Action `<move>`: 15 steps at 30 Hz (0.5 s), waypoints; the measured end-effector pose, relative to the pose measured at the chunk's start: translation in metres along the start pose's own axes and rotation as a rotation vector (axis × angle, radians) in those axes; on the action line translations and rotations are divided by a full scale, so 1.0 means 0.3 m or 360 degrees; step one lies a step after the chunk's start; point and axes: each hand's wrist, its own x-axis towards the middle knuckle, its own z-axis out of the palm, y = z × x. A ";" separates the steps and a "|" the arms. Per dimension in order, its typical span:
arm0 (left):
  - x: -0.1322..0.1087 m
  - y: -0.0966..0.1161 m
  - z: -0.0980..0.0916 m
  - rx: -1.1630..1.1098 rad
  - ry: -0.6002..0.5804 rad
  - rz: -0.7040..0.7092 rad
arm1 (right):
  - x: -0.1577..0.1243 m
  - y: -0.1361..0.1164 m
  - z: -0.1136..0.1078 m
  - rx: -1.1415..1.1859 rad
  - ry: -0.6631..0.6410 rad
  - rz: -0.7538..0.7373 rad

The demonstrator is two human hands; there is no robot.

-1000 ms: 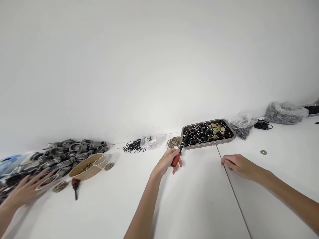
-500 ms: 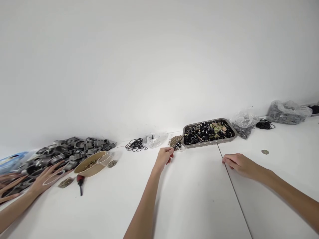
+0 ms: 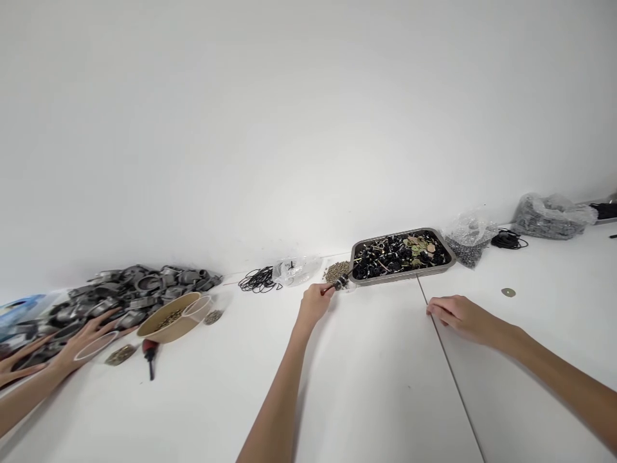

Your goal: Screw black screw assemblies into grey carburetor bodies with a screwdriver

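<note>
My left hand (image 3: 314, 302) is stretched far forward with its fingers closed round a red-handled screwdriver (image 3: 333, 287). The tool's tip sits at a small dark part beside a heap of small brass pieces (image 3: 337, 271), just left of a metal tray (image 3: 403, 274) full of black parts. My right hand (image 3: 453, 316) rests on the white table, fingers curled loosely and nothing seen in it, near the table seam.
Another person's hands (image 3: 81, 334) reach into a pile of grey metal parts (image 3: 139, 286) at the left, by a brown bowl (image 3: 168, 321) and a second red screwdriver (image 3: 149, 354). Black rubber rings (image 3: 258, 281), plastic bags (image 3: 470, 238) and a loose washer (image 3: 508, 292) lie along the wall.
My left hand has pushed the screwdriver forward and left, from the tray's front corner to the brass heap. The other person's hands have shifted over the grey pile. My right hand stayed put.
</note>
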 end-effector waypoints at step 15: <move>-0.033 0.048 -0.038 0.0133 -0.0025 0.0140 | 0.001 0.010 0.006 0.0013 0.0004 0.0008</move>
